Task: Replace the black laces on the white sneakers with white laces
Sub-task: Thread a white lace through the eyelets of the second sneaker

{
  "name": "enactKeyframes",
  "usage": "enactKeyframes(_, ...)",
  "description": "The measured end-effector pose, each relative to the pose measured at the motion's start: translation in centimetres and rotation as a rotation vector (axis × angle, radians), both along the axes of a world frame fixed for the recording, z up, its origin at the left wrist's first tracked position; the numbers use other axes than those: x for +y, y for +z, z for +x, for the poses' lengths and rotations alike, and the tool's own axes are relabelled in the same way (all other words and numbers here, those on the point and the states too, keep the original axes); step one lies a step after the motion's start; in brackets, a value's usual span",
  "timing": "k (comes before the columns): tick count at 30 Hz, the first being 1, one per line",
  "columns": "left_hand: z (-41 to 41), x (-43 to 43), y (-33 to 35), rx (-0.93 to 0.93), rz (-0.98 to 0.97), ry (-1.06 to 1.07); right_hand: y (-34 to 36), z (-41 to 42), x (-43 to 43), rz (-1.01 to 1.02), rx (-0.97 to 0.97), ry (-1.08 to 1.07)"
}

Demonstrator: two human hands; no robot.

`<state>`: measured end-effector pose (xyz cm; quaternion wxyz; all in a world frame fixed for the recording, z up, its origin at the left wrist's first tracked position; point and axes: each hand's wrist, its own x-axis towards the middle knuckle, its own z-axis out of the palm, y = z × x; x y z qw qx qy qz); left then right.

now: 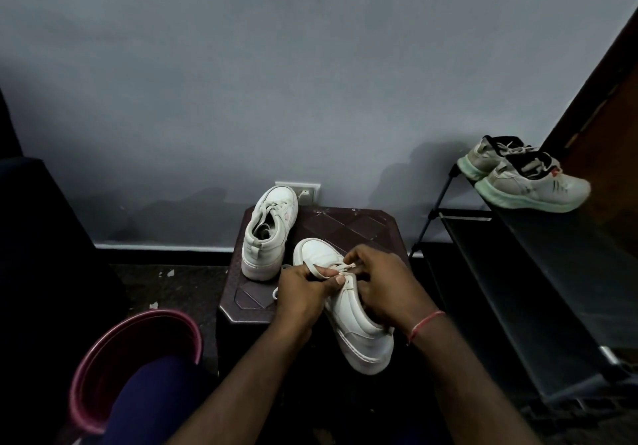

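A white sneaker (355, 320) lies tilted on the near right corner of a dark brown plastic stool (348, 227), toe pointing away. My left hand (300, 294) pinches a white lace (326, 271) at the eyelets. My right hand (383, 285) curls over the shoe's top and pinches the lace from the right side. A loose lace end (276, 293) trails left under my left hand. A second white sneaker (267, 234) with white laces stands upright on the stool's far left. No black lace is in view.
A maroon bucket (114, 351) sits on the floor at lower left, beside my knee in blue cloth (145, 406). A black shoe rack (511, 265) at right holds a pair of grey-white running shoes (528, 178). A wall socket (307, 190) sits behind the stool.
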<state>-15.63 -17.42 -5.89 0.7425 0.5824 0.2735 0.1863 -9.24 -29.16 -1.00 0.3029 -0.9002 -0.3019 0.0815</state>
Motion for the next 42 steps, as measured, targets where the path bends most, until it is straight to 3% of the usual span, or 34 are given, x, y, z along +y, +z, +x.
enactKeyframes(5, 0.2, 0.7, 0.0, 0.03, -0.09, -0.109, -0.1, -0.4, 0.1, 0.033, -0.059, -0.017)
enactKeyframes(12, 0.0, 1.5, 0.7, 0.009, 0.202, -0.242, -0.5, -0.5, 0.1, 0.074, -0.074, -0.084)
enactKeyframes(18, 0.6, 1.6, 0.3, 0.014, 0.295, -0.158, -0.5, -0.8, 0.3, 0.038, -0.101, -0.073)
enactKeyframes(23, 0.1, 1.3, 0.6, 0.001, -0.042, -0.144, 0.1, -1.0, 0.4, -0.036, -0.137, -0.059)
enactKeyframes(26, -0.3, 0.3, 0.8, -0.015, -0.08, -0.206, 0.5, -1.4, 0.6, -0.07, -0.156, -0.01)
enactKeyframes(36, 0.1, -0.5, 0.9, 0.082, 0.196, -0.106, 1.6, -2.0, 0.7, -0.294, -0.356, 0.102)
enactKeyframes(42, 0.0, -1.1, 1.5, 0.127, 0.515, 0.034, 3.1, -2.3, -0.5, -0.351, -0.416, 0.097)
